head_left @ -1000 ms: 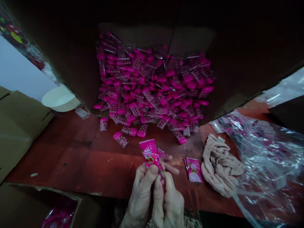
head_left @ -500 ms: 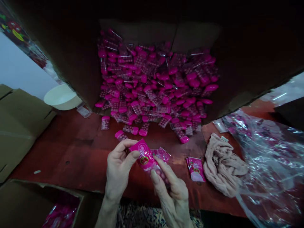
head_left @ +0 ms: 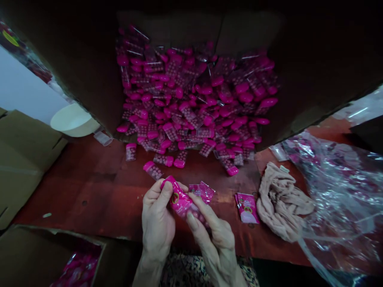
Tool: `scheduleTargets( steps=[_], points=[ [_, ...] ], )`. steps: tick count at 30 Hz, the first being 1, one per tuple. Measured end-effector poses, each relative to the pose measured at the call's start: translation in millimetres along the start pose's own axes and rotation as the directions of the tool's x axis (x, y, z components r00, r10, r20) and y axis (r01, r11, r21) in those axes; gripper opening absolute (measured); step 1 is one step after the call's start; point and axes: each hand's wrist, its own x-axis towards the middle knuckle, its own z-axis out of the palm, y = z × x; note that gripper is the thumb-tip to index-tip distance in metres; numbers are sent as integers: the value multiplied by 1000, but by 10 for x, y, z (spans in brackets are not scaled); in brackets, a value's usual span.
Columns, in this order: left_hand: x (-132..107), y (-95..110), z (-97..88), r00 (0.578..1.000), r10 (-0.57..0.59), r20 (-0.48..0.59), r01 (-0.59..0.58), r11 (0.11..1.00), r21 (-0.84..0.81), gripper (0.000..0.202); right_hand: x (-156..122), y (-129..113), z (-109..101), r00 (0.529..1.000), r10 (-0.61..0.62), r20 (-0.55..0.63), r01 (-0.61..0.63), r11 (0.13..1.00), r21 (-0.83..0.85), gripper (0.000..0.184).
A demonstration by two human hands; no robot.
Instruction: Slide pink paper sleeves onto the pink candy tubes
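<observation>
Between my hands is a small clear container (head_left: 200, 215) of round candies, tilted, with a shiny pink printed sleeve (head_left: 180, 202) over its upper part. My left hand (head_left: 158, 221) is closed on the sleeve's top end, thumb pressed on the front. My right hand (head_left: 214, 239) grips the container's lower end between thumb and fingers. Just behind them lie flat pink printed sleeves (head_left: 200, 192) on the red table. A pink-capped candy container (head_left: 153, 170) rests close beyond my left fingers. Whether a cap sits under the sleeve is hidden.
A large cardboard box (head_left: 302, 95) opens toward me, with a heap of pink-capped containers (head_left: 191, 113). To the right are a stack of pink sleeves (head_left: 247, 208), a beige cloth (head_left: 281, 203) and clear plastic bags (head_left: 344, 191). At left are a white bowl (head_left: 74, 121) and an open carton (head_left: 115, 255).
My left hand has moved right and closed round the sleeve's top end, which stood flat and now looks bunched or folded down. My right hand keeps its hold on the container.
</observation>
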Motion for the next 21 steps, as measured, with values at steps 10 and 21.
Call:
scheduleTargets(
  steps=[10, 21],
  points=[
    [-35, -77, -4, 887, 458, -66, -408, 841, 357, 14, 98, 24, -62, 999, 40, 12, -41, 997, 70, 35],
    [234, 134, -99, 876, 468, -117, -399, 840, 369, 14, 115, 163, -110, 874, 453, 175, -472, 709, 524, 27]
  ],
)
